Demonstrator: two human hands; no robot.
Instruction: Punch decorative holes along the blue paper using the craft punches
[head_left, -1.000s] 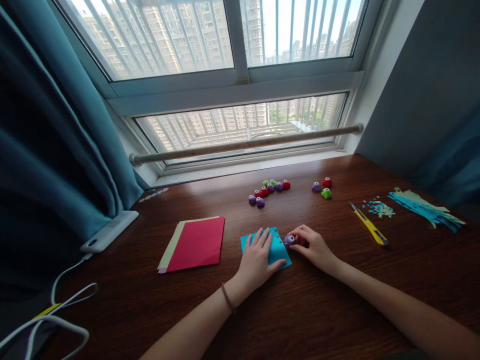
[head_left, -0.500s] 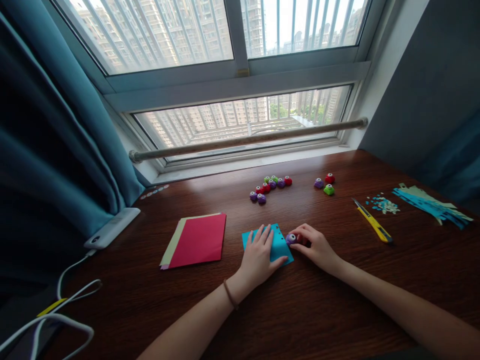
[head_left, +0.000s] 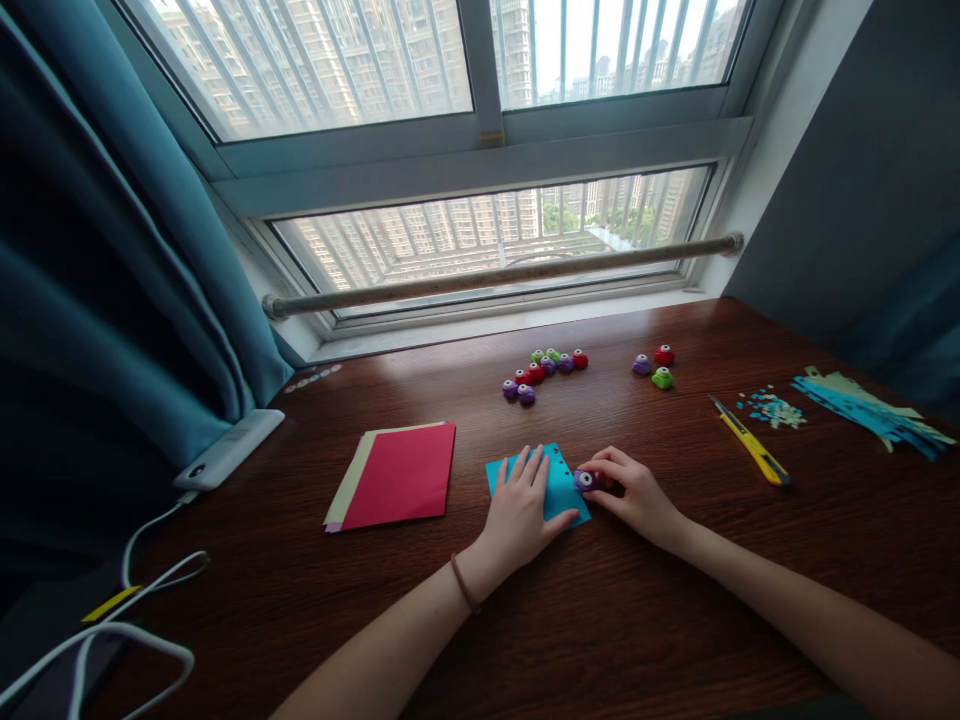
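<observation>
My left hand [head_left: 519, 510] lies flat with fingers spread on a folded-looking blue sheet of paper [head_left: 561, 490], holding it against the table. A row of small punched holes runs along the sheet's upper right edge. At that edge my right hand [head_left: 634, 500] pinches a small purple craft paper punch [head_left: 584, 481] with a white eye-like button. The punch touches the paper's side; whether the paper is inside its slot cannot be made out. Something red shows behind it, partly hidden by my fingers.
Several red, green and purple punches [head_left: 548, 366] stand near the window, with a green punch [head_left: 662, 378] in a trio farther right. A yellow utility knife [head_left: 752, 443], paper bits [head_left: 776, 410] and paper strips [head_left: 874, 412] lie right. Red paper [head_left: 401, 475] tops a stack at left.
The whole view has shifted slightly. My left hand still presses the blue paper, and my right hand keeps the purple paper punch at its edge, the punch turned very little.
</observation>
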